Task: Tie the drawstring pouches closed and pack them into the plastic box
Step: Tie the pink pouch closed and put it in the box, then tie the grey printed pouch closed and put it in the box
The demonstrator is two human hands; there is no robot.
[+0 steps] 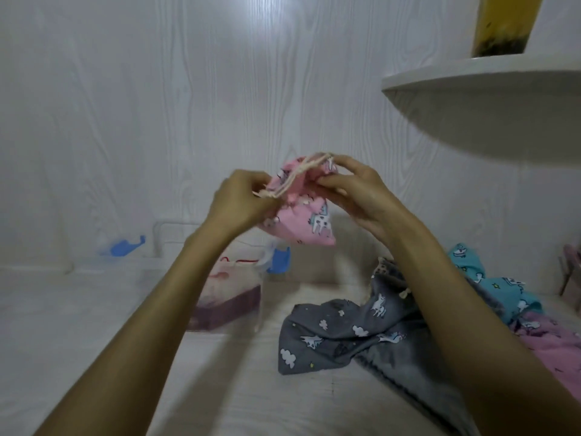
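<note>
A pink unicorn-print drawstring pouch (309, 220) hangs in the air between both hands, above the table. My left hand (237, 201) pinches its cream drawstring (290, 180) at the pouch's left side. My right hand (355, 191) grips the gathered mouth of the pouch on the right. Below and behind my left forearm stands the clear plastic box (232, 291) with blue latches; a pink and a purple pouch lie inside it. On the table to the right lie a grey pouch (339, 335), a teal pouch (500, 284) and a purple-pink pouch (547, 341).
A white rounded shelf (490, 99) juts out at the upper right, carrying a tall jar of yellow liquid (503, 23). The white wood-grain wall runs close behind the table. A small pink object (570, 269) stands at the far right edge.
</note>
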